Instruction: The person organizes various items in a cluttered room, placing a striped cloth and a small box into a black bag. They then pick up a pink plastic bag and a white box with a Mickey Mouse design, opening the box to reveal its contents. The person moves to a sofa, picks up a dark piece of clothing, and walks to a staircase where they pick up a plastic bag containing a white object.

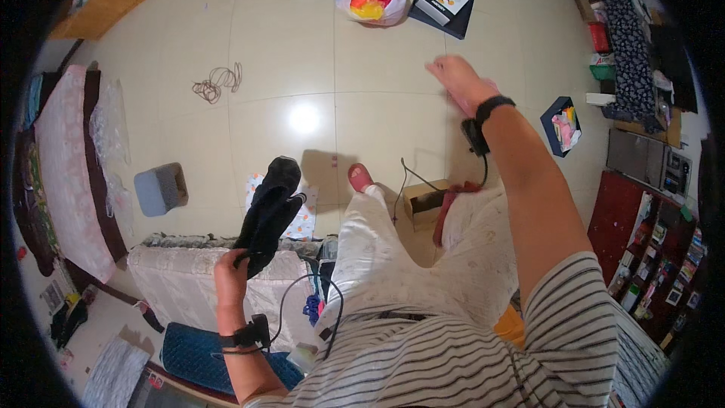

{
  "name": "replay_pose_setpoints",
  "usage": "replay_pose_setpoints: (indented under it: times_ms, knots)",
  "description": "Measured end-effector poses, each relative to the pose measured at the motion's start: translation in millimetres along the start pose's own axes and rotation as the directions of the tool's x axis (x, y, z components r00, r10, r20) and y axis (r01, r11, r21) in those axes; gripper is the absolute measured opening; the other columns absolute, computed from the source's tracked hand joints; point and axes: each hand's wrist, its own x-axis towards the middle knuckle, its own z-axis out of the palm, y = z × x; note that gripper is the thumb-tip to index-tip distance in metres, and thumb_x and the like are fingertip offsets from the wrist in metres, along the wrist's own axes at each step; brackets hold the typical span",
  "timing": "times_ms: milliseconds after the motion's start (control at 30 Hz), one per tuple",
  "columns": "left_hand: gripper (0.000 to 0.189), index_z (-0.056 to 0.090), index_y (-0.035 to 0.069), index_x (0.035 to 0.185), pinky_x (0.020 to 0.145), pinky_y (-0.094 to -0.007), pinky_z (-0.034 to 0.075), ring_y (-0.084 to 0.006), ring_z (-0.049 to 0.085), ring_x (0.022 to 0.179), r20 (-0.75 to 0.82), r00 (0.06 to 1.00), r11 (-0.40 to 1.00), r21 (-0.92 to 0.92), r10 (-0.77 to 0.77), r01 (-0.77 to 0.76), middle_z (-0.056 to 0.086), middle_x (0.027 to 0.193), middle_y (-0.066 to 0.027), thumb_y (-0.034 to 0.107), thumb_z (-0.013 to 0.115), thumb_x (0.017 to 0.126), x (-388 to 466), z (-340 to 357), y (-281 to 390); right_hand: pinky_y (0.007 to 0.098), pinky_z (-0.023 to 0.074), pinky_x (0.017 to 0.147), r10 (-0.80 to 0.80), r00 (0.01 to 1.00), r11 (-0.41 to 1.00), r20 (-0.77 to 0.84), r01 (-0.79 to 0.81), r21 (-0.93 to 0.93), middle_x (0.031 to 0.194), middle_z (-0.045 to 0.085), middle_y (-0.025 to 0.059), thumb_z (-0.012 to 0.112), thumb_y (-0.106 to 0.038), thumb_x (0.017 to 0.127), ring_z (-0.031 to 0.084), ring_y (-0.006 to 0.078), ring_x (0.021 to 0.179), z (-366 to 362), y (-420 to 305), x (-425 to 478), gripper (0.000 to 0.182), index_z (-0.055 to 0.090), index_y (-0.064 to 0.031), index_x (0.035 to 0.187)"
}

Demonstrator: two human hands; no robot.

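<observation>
My left hand (231, 275) is shut on the cuff end of dark socks (269, 210), which extend forward over the edge of a quilted sofa seat (187, 269). Behind the socks, a white cloth with an orange print (300, 224) lies on the floor. My right hand (457, 75) is held out over the tiled floor, with its fingers partly bent; something pink shows behind the wrist, and whether the hand holds it is unclear. Beyond the right hand, a Mickey box (447, 0) sits on a dark box lid (467, 22), beside a plastic bag of orange and yellow items (374, 0).
An open cardboard box (422, 204) stands by my feet. Coiled wire (215, 84) lies on the floor at left, above a grey storage bin (153, 190). At right are a dark box of small items (545, 119) and shelves (651, 249). Cables hang from both wrists.
</observation>
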Motion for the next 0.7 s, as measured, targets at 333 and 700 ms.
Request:
replay_pose_setpoints:
  times_ms: [333,700]
  knots:
    - [0.02,0.064,0.001,0.091,0.075,-0.0357,0.048,-0.0327,0.062,0.085,0.043,0.991,0.982,0.13,0.13,-0.134,0.064,0.089,-0.0185,0.005,0.065,0.072,21,12,29,0.0436,0.0467,0.071,0.21,0.977,0.954,0.032,-0.212,0.211,0.091,0.062,0.0188,0.041,-0.034,0.089,0.06,0.0352,0.081,15,149,-114,0.036,0.064,-0.0061,0.092]
    - [0.018,0.064,0.002,0.088,0.071,-0.036,0.048,-0.033,0.061,0.078,-0.013,0.962,0.962,0.016,0.272,-0.271,0.062,0.083,-0.0175,0.002,0.063,0.07,15,-4,116,0.036,0.0448,0.057,0.686,0.689,0.682,-0.236,-0.494,0.54,0.061,0.056,0.0169,0.057,-0.033,0.082,0.051,0.028,0.054,-64,198,-292,0.038,0.057,0.0032,0.071]
